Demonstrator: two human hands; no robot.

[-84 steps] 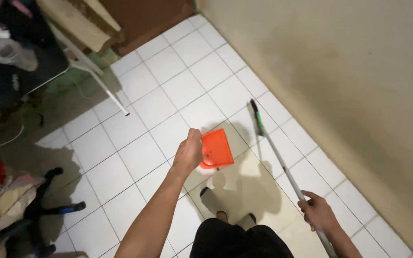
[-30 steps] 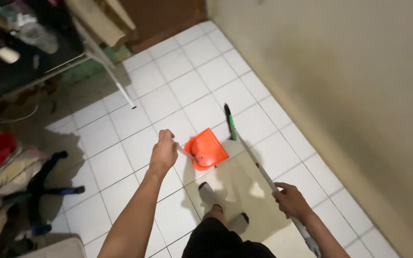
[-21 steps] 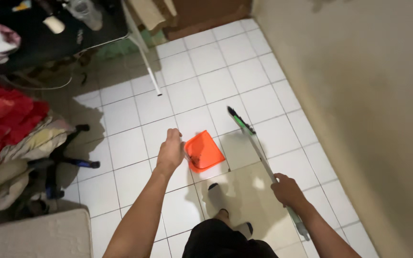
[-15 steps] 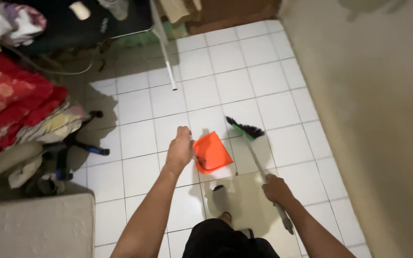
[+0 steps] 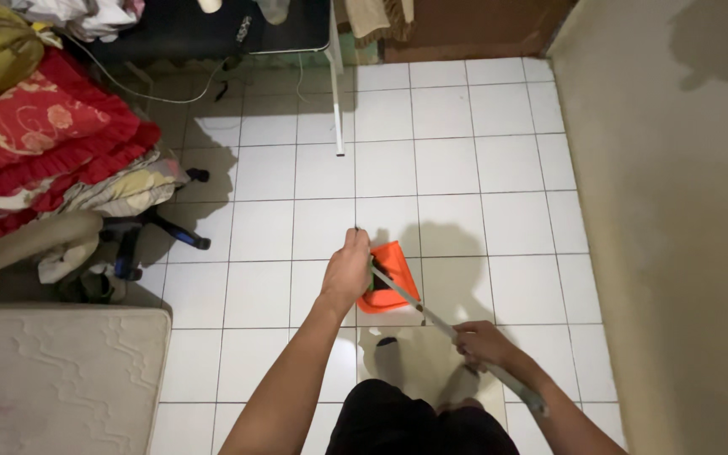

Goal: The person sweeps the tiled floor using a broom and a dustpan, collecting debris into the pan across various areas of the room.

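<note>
Orange plastic marked the dustpan (image 5: pixel 392 282), which hung over the white tiled floor (image 5: pixel 448 168) near the middle of the view, just ahead of the person's dark-clad legs. The left hand (image 5: pixel 347 270) was curled shut at the pan's left edge, gripping what seemed to be its handle, though the handle itself was hidden behind the fingers. The right hand (image 5: pixel 480 342) was closed around the pale broom handle (image 5: pixel 431 316), which ran on a slant from below that hand up and left across the face of the dustpan, its upper end meeting the pan close to the left hand; the bristles could not be made out. To the right, the beige wall (image 5: pixel 676 211) met the tiles along a straight edge running up the frame, with a column or so of tiles between it and the right hand. To the left, a pale mattress (image 5: pixel 52 371) filled the lower corner, its edge well apart from the left arm, and above it lay red and yellow bedding (image 5: pixel 52 143) spilling toward the floor. A black desk (image 5: pixel 212 25) stood at the top, one thin white leg (image 5: pixel 336 101) reaching down onto the tiles. Between the leg, the wall and the dustpan, a broad stretch of tiles lay open.
</note>
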